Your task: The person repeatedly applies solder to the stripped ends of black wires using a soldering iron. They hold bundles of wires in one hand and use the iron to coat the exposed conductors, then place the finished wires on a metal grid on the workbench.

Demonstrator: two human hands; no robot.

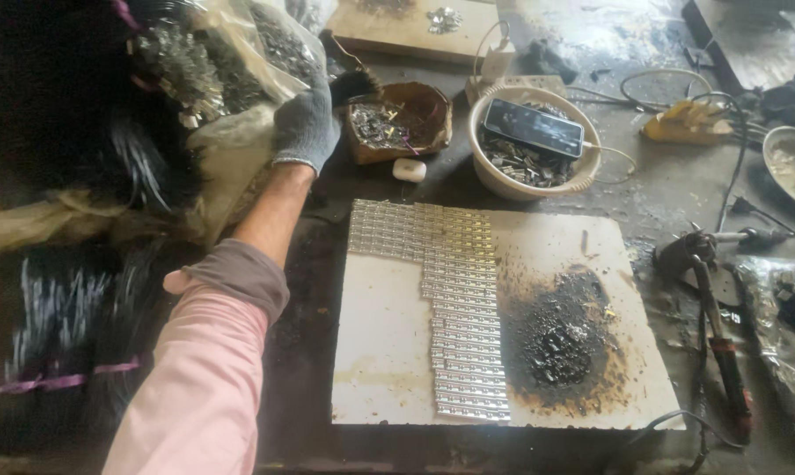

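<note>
Your gloved left hand (305,123) reaches up-left and rests against the plastic bag (226,62) of metal bits, fingers hidden so grip unclear, right hand out of view, while the board (384,325) with silver strips (454,299) lies on the table (661,193), near the bowl (503,180).

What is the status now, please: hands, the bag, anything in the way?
Left hand, gloved, reaching into plastic bag of small metal parts. Right hand not in view. Brown bowl of parts just right of the hand; white board with metal strips lies below, apart.
</note>
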